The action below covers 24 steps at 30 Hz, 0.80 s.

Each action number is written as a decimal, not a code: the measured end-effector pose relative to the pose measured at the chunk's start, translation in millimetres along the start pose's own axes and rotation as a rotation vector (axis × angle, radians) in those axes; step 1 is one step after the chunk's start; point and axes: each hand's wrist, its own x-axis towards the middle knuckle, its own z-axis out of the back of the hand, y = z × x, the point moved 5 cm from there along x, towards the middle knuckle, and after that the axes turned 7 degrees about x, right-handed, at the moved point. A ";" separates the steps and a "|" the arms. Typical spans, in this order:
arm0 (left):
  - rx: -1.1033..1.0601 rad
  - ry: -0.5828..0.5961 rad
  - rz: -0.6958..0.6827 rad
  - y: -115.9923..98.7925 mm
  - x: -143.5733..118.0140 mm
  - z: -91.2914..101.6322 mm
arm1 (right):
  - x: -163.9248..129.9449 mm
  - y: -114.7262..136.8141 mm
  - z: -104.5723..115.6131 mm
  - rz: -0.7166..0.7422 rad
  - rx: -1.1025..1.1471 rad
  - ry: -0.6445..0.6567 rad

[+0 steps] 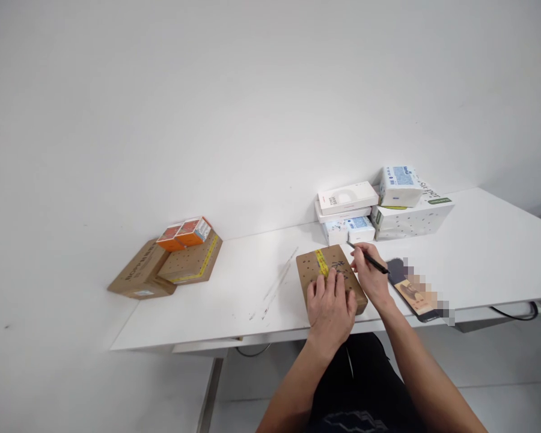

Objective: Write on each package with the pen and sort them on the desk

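A small brown cardboard box (307, 269) with yellow tape and dark handwriting on its top sits near the table's front edge. My left hand (331, 304) lies flat on the top of this box, fingers stretched out. At the box's right side, my right hand (370, 273) is closed around a black pen (375, 262). The pen's tip points left, close to the box's far right corner; I cannot tell whether it touches the cardboard. Just right of that hand lies a dark phone-like object (412, 291) with a tan picture, partly blurred out.
White flat boxes (347, 197) are stacked on tissue packs (349, 230) at the back. Beside them a white carton (410, 221) bears another tissue pack (399, 185). Two brown cartons (139, 270) and orange boxes (184, 233) occupy the left end of the white table (247, 270), against the wall.
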 end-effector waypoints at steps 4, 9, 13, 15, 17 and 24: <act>-0.008 0.012 0.003 0.9 -0.5 -0.9 | 3.9 -32.6 16.8 0.187 -0.385 0.068; -0.009 -0.007 0.003 -0.4 0.2 -0.4 | -9.4 -77.6 8.5 0.275 -0.985 0.449; -0.005 -0.001 0.004 -0.2 0.5 0.1 | -22.5 -89.9 0.1 0.313 -1.105 0.502; -0.006 0.002 0.003 -0.2 0.1 0.0 | -24.8 -92.2 3.3 0.298 -1.101 0.486; -0.007 0.002 0.002 -0.3 -0.4 -0.5 | -24.0 -93.3 16.0 0.261 -1.090 0.443; -0.018 0.018 0.006 -1.6 -0.4 -2.1 | -19.7 -98.1 102.2 -0.146 -1.144 0.093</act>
